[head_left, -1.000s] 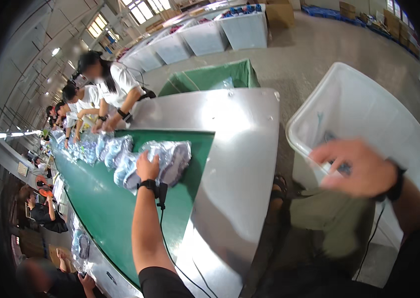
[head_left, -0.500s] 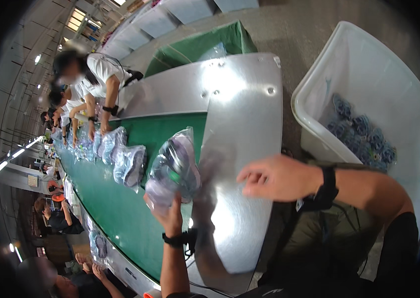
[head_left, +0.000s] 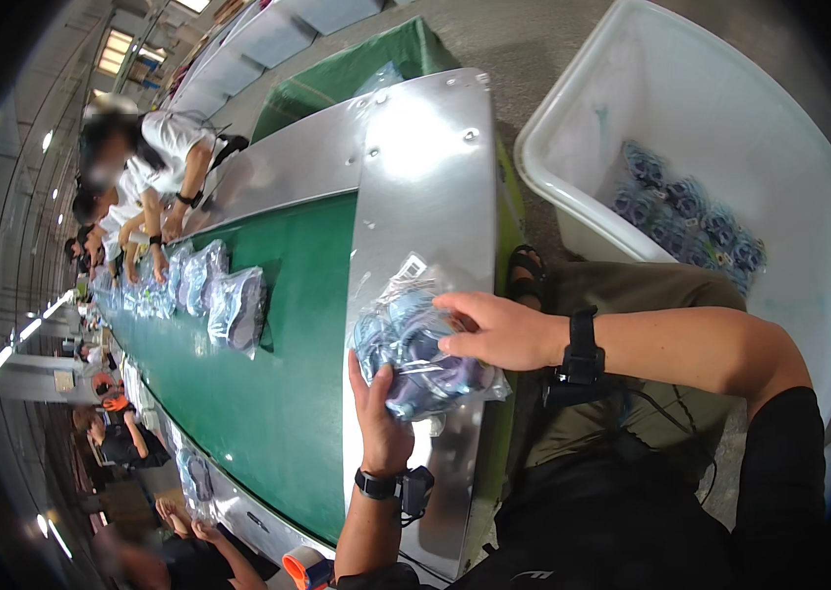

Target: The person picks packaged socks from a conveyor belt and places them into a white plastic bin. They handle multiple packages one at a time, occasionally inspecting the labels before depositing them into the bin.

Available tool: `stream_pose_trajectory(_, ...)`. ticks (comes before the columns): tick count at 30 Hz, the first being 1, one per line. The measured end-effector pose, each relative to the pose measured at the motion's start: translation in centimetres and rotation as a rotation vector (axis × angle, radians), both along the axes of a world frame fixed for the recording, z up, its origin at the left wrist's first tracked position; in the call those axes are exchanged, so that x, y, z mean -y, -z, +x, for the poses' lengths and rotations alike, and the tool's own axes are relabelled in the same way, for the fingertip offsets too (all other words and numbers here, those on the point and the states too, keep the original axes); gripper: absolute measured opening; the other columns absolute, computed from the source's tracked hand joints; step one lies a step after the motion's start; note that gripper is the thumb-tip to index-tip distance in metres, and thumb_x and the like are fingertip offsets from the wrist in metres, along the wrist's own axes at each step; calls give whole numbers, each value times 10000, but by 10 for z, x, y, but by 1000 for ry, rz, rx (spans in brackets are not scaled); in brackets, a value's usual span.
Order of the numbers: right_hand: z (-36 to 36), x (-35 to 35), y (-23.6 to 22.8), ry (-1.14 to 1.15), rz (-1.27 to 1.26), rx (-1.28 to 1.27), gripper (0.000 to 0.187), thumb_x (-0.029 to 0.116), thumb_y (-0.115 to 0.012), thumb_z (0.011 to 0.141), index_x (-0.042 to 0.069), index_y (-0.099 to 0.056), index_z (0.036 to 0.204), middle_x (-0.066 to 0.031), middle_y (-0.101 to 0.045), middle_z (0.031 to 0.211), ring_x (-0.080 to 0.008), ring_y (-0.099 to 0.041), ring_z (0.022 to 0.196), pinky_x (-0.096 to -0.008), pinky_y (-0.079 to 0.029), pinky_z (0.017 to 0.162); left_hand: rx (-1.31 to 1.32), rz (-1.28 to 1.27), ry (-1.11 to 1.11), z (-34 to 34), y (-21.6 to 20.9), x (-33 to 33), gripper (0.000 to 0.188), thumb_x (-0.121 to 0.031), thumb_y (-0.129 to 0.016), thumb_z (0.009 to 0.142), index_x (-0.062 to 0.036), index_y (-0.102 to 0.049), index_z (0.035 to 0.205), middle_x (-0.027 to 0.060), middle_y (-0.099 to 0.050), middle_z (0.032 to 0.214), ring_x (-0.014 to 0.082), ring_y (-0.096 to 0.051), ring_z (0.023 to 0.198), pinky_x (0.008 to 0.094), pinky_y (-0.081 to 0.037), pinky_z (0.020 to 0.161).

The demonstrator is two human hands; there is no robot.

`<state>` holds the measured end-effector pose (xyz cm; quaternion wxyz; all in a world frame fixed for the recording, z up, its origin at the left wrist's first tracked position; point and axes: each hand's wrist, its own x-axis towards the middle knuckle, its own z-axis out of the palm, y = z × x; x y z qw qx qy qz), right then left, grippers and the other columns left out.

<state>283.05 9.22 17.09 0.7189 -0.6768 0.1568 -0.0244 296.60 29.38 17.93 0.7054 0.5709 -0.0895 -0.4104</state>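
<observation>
A clear plastic bag of blue-purple shoes (head_left: 415,349) is held above the metal end of the table. My left hand (head_left: 383,418) grips its lower left side, thumb on top and the other fingers partly hidden beneath. From the right, my right hand (head_left: 504,332) reaches onto the bag, its fingers and thumb bent against the plastic. A white label (head_left: 414,267) shows at the bag's far end. On the green belt to the left lies another bagged pair (head_left: 237,310), with several more bags in a row beyond it.
A white bin (head_left: 573,93) with several bagged shoes (head_left: 696,221) stands at the right. Behind the metal table end (head_left: 425,187) is a green-lined container (head_left: 356,84). Co-workers line the belt (head_left: 288,393) at the far left. An orange-rimmed roll (head_left: 307,568) sits at the near edge.
The bag has moved right, off the belt and over the metal end, and has turned. My right hand has come left onto it. The whole view has shifted.
</observation>
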Motion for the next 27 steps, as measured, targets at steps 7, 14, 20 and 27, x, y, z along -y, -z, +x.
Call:
stream_pose_trajectory(7, -82, 37, -53, 251, 222, -90, 833, 362, -781, 863, -103, -399, 1438, -161, -617, 1151, -194, -636, 988, -328, -552, 740, 14, -142, 62, -84, -38, 52, 735, -266, -528, 1031, -126, -137, 1637, 170, -430, 1533, 303, -533, 1326, 446, -438, 1112)
stream_pose_trajectory(14, -214, 138, -78, 601, 332, 115, 624, 224, -766, 809, -62, -541, 1316, -87, -634, 1010, -160, -622, 816, -295, -505, 659, 445, -67, 595, -89, -46, 80, 733, -237, -644, 986, -10, -279, 1580, 213, -494, 1436, 282, -580, 1228, 361, -567, 891)
stream_pose_trajectory(20, -365, 213, -12, 997, 146, -81, 685, 212, -738, 852, -42, -474, 1431, -100, -637, 1175, -176, -636, 1011, -317, -527, 828, 484, 376, 287, -25, 4, 59, 326, -153, -611, 1031, 47, -588, 1288, 133, -702, 984, 190, -673, 763, 298, -548, 618)
stream_pose_trajectory(27, -492, 252, 138, 1066, -232, -770, 517, 286, -782, 724, -47, -659, 1100, -161, -697, 973, -237, -664, 869, -378, -519, 739, 445, 505, 229, 4, 33, 49, 241, -133, -593, 1043, -13, -614, 1250, 91, -686, 843, 114, -593, 593, 209, -451, 477)
